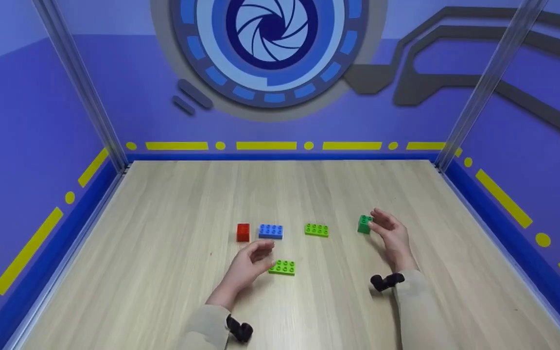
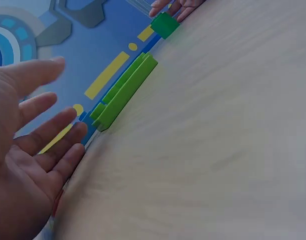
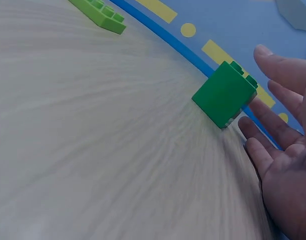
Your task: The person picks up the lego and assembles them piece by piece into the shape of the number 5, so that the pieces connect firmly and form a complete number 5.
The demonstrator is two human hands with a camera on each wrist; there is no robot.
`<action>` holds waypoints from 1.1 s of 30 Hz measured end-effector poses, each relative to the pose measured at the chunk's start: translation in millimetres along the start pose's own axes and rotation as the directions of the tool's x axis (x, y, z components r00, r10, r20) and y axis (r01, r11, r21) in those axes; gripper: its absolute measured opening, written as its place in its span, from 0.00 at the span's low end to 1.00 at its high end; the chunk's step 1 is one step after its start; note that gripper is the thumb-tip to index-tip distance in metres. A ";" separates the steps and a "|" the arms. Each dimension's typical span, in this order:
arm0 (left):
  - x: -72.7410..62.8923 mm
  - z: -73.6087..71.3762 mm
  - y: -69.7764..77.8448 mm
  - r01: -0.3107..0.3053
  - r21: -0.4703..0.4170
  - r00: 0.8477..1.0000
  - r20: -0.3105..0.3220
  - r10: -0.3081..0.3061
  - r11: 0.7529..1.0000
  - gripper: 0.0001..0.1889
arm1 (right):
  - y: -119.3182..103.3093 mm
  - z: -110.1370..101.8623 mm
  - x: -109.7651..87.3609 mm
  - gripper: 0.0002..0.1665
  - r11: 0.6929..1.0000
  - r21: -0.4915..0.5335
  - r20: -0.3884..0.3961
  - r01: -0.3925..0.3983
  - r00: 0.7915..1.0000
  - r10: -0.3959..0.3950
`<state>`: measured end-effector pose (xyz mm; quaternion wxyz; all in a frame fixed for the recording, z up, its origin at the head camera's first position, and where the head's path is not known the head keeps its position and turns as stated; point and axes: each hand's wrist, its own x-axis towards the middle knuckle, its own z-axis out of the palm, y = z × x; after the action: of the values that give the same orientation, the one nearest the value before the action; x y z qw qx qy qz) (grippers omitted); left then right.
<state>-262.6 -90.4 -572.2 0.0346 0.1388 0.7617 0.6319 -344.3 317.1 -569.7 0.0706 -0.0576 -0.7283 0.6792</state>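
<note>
My left hand (image 1: 247, 266) is beside the left end of the nearer lime-green building brick (image 1: 283, 268), fingers loosely bent and thumb apart from them. In the left wrist view nothing lies in its palm, and a lime-green brick (image 2: 125, 92) stands beyond the fingertips. To the right, my right hand (image 1: 395, 239) is held around the right side of a dark green brick (image 1: 363, 224). The right wrist view shows its relaxed, spread fingers (image 3: 277, 125) close by the green brick (image 3: 225, 95), which rests on the table, studs up.
A red brick (image 1: 243, 232) and a blue brick (image 1: 271, 231) sit beyond my left hand. Another lime-green brick (image 1: 317, 230) lies between them and the dark green one. The wooden table (image 1: 173, 194) is bordered by blue-purple panels (image 1: 114, 97) at the back and sides.
</note>
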 end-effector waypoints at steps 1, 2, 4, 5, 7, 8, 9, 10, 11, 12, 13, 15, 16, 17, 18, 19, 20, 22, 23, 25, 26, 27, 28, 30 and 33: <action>-0.2 0.5 -0.5 0.004 0.021 1.000 0.007 -0.004 1.000 0.25 | -0.2 0.1 -0.2 0.34 1.000 -0.009 0.006 0.000 1.000 0.000; -0.4 0.9 -1.0 0.009 0.042 1.000 0.013 -0.009 0.999 0.26 | -0.2 0.1 -0.2 0.34 1.000 -0.015 0.011 -0.001 1.000 0.001; -0.5 1.5 -1.3 0.027 0.093 0.999 0.021 -0.030 0.995 0.28 | -0.1 0.1 0.0 0.35 1.000 -0.023 0.017 -0.006 1.000 0.006; -0.5 1.6 -1.6 0.031 0.120 0.999 0.025 -0.034 0.992 0.28 | -0.1 0.3 -0.2 0.34 1.000 -0.028 0.018 -0.009 1.000 0.009; -0.8 1.6 -1.3 0.025 0.169 0.999 0.033 -0.031 0.985 0.28 | 0.1 0.1 0.1 0.35 0.999 -0.037 0.024 -0.011 1.000 0.012; -0.9 1.6 -1.1 0.023 0.191 0.999 0.036 -0.031 0.981 0.27 | 0.2 0.0 0.2 0.36 0.999 -0.042 0.026 -0.013 1.000 0.014; -0.9 1.5 -0.9 0.020 0.211 0.999 0.041 -0.029 0.977 0.27 | 0.2 -0.1 0.4 0.36 0.999 -0.051 0.030 -0.012 0.999 0.014; -0.9 1.4 -0.7 0.017 0.228 0.998 0.047 -0.028 0.974 0.27 | 0.3 -0.2 0.4 0.36 0.998 -0.055 0.031 -0.012 0.999 0.014; -1.1 1.4 -0.5 0.013 0.242 0.998 0.052 -0.026 0.970 0.27 | 0.2 -0.1 0.3 0.36 0.998 -0.060 0.033 -0.012 0.999 0.014; -1.0 1.5 -0.6 0.007 0.256 0.998 0.057 -0.023 0.967 0.26 | 0.0 0.0 0.0 0.36 0.998 -0.061 0.035 -0.011 0.999 0.013; -1.1 1.7 -0.6 0.008 0.265 0.998 0.060 -0.025 0.964 0.26 | -0.1 -0.1 -0.1 0.36 0.998 -0.068 0.038 -0.011 0.999 0.014; -1.3 2.3 -0.9 0.011 0.278 0.998 0.064 -0.030 0.960 0.25 | -0.2 -0.1 -0.6 0.36 0.997 -0.077 0.042 -0.015 0.999 0.019; -1.5 2.7 -1.1 0.011 0.283 0.997 0.065 -0.031 0.959 0.24 | -0.2 -0.1 -1.0 0.36 0.996 -0.083 0.045 -0.019 0.999 0.022; -1.8 3.1 -0.9 0.013 0.287 0.997 0.065 -0.033 0.958 0.24 | -0.2 -0.2 -1.4 0.36 0.995 -0.093 0.051 -0.021 0.998 0.025; -2.1 3.6 -1.2 0.013 0.292 0.997 0.067 -0.033 0.956 0.24 | 0.0 -0.5 -1.8 0.36 0.994 -0.106 0.055 -0.023 0.998 0.029; -2.4 3.6 -0.9 0.017 0.292 0.997 0.066 -0.037 0.956 0.23 | 0.0 -0.2 -1.5 0.36 0.993 -0.117 0.060 -0.025 0.998 0.032; -2.6 3.6 -0.7 0.013 0.296 0.997 0.065 -0.033 0.955 0.23 | 0.3 0.3 -1.1 0.36 0.992 -0.125 0.064 -0.025 0.997 0.033; -2.8 3.5 -0.6 0.006 0.305 0.998 0.064 -0.026 0.952 0.22 | 0.9 1.1 -0.3 0.35 0.989 -0.145 0.066 -0.020 0.997 0.030; -2.8 3.5 -0.4 0.001 0.311 0.998 0.063 -0.022 0.950 0.22 | 1.3 1.3 0.4 0.35 0.987 -0.159 0.065 -0.016 0.998 0.026; -2.6 3.7 0.1 -0.005 0.318 0.998 0.060 -0.015 0.948 0.22 | 2.0 1.8 1.8 0.33 0.983 -0.186 0.061 -0.004 0.998 0.016; -2.4 3.9 0.2 -0.011 0.324 0.998 0.058 -0.008 0.946 0.22 | 2.4 2.0 2.4 0.33 0.980 -0.199 0.058 0.000 0.998 0.012; -2.3 4.1 0.3 -0.012 0.324 0.998 0.057 -0.006 0.946 0.22 | 2.5 2.0 2.7 0.32 0.976 -0.216 0.055 0.003 0.998 0.009; -2.4 4.3 0.5 -0.015 0.325 0.998 0.057 -0.004 0.946 0.22 | 2.7 2.1 2.8 0.32 0.973 -0.229 0.051 0.004 0.999 0.008; -2.6 4.8 0.6 -0.014 0.325 0.998 0.056 -0.004 0.946 0.22 | 3.1 2.4 2.5 0.31 0.969 -0.249 0.045 0.001 0.999 0.010; -3.3 5.2 -0.5 -0.013 0.322 0.999 0.054 -0.005 0.947 0.22 | 4.0 3.5 0.9 0.30 0.961 -0.277 0.039 0.004 0.999 0.007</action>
<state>-258.4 -86.3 -574.1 0.0307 0.1611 0.8533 0.4950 -345.9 314.1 -574.0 0.0468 -0.0538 -0.8173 0.5718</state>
